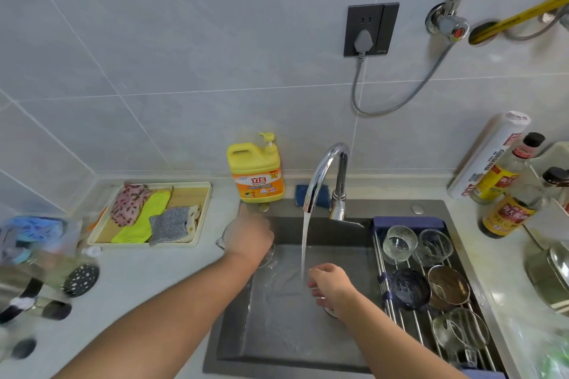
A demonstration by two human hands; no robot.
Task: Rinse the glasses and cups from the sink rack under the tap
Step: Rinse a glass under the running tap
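My left hand (250, 234), blurred, grips a clear glass (222, 240) at the sink's (277, 335) left rim; right hand (332, 288) empty, fingers loosely curled under the tap (326, 168) stream, rack (414, 328) just right of it.

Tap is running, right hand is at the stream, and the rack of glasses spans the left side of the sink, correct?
Not quite. In the head view the rack spans the right side of the sink, not the left. The tap is running and the right hand is at the stream.
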